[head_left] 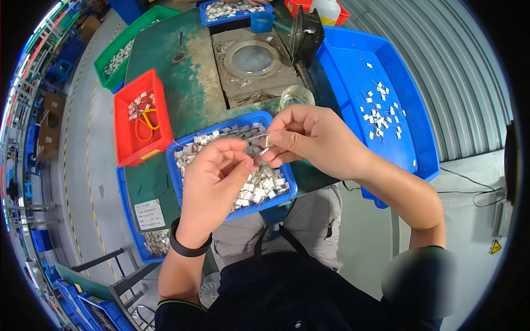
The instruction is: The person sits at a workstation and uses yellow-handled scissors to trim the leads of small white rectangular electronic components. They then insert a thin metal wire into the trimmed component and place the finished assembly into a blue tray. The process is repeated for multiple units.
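Observation:
Both of my hands meet over a blue tray [291, 175] heaped with small white block-like parts [258, 191] that have thin wires. My right hand [317, 135], thumb and fingers pressed together, pinches one small white wired part [269, 142]. From the left, my left hand [210, 179] comes close with its thumb and forefinger drawn together at a thin wire of that part. Whether the wire is firmly gripped is hard to see. A dark band circles my left wrist.
A red bin [122, 129] at left holds white parts and orange-handled pliers or scissors. At right, a big blue tray [408, 149] carries scattered wired parts. A round metal pot [252, 59] is set in the bench beyond a glass jar [296, 96]. A person's hand shows at the far edge.

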